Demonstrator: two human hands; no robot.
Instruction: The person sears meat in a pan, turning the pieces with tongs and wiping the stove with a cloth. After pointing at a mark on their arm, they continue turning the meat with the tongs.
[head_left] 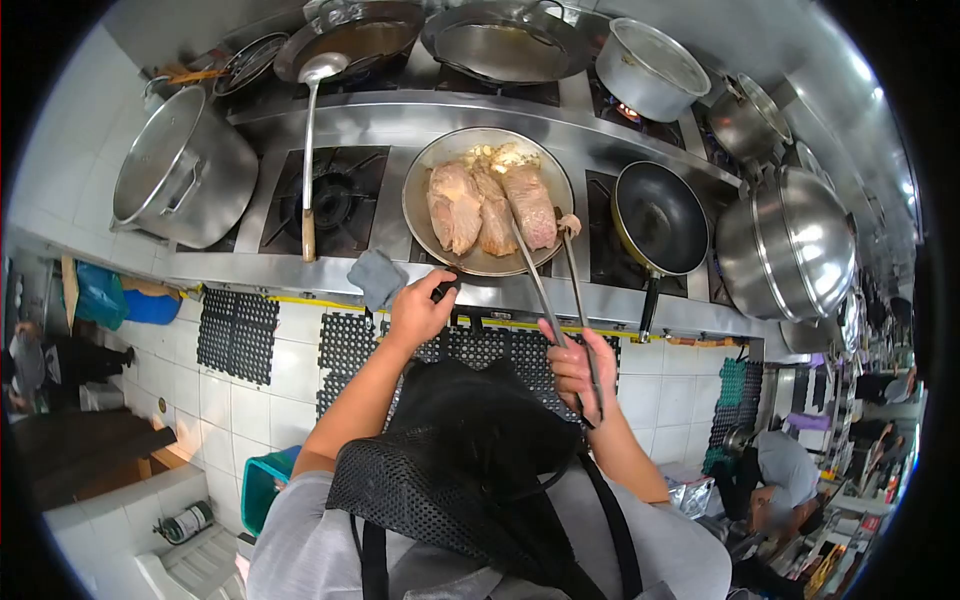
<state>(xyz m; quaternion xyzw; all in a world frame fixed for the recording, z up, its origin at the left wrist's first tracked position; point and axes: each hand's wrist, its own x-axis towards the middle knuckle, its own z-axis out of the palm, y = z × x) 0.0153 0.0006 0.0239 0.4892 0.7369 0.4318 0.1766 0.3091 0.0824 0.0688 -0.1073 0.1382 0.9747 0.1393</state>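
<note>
So 3 slabs of meat (492, 212) are sitting side by side in the pan (419, 190). The right hand (580, 372) is gripping the tongs (537, 281), fingers wrapped around both arms. The 2 tips are standing apart around the right slab (533, 205), and I can't tell if they're actually biting. A small scrap (570, 224) is sitting by the outer tip, right at the rim, so it's looking easiest to lose if the tongs are twisting.

The left hand (420, 312) is holding what's looking like the pan's black handle (445, 287), fingers curled shut. If that grip is slipping while the tongs are pushing, the pan could be swinging or tipping, and hot fat could be splashing toward the wrists.

Also, the grey cloth (376, 279) is lying at the stove's (230, 268) front edge, just beside that hand. A careless elbow could be knocking it off.
</note>
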